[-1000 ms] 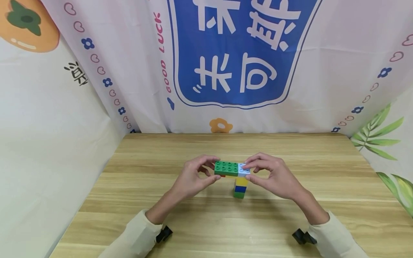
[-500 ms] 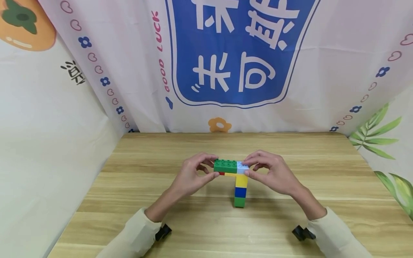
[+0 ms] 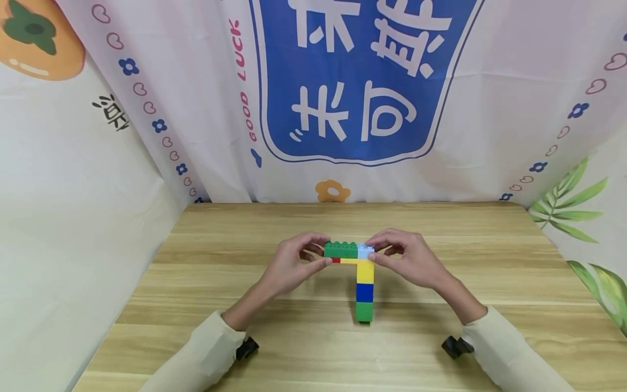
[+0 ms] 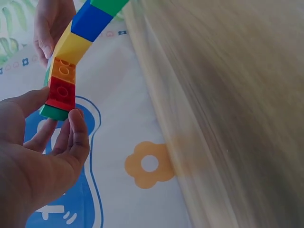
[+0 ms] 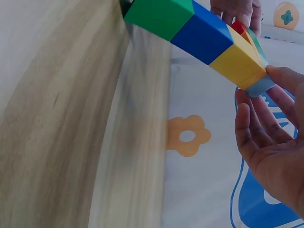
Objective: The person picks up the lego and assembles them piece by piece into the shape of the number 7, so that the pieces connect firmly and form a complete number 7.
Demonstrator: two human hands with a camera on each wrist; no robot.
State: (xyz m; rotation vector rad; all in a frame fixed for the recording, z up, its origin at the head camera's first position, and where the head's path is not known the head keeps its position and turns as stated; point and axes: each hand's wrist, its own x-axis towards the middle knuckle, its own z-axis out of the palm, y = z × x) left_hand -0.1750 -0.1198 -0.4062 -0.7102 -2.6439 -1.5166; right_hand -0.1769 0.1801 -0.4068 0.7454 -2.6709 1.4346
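Both hands hold one structure of interlocking toy building bricks over the table. Its top row has a long green brick [image 3: 341, 250] at the left and a light blue brick [image 3: 364, 251] at the right. Below that row sit a red brick [image 4: 61, 92] and an orange brick [image 4: 64, 70]. A column of a yellow brick [image 3: 365, 271], a blue brick [image 3: 364, 292] and a green brick [image 3: 364, 312] extends from the right end. My left hand [image 3: 297, 263] pinches the left end between thumb and fingers. My right hand [image 3: 409, 257] pinches the light blue end.
The wood-grain table [image 3: 294, 348] lies beneath the hands. A printed curtain [image 3: 490, 130] hangs along its far edge, with more light cloth [image 3: 73, 207] at the left side. Black wrist mounts [image 3: 246, 348] show below both sleeves.
The brick structure has tilted, so the column's front face shows more and the studs less. Its lower end appears closer to the person. Both hands keep their grip; the right has shifted slightly left.
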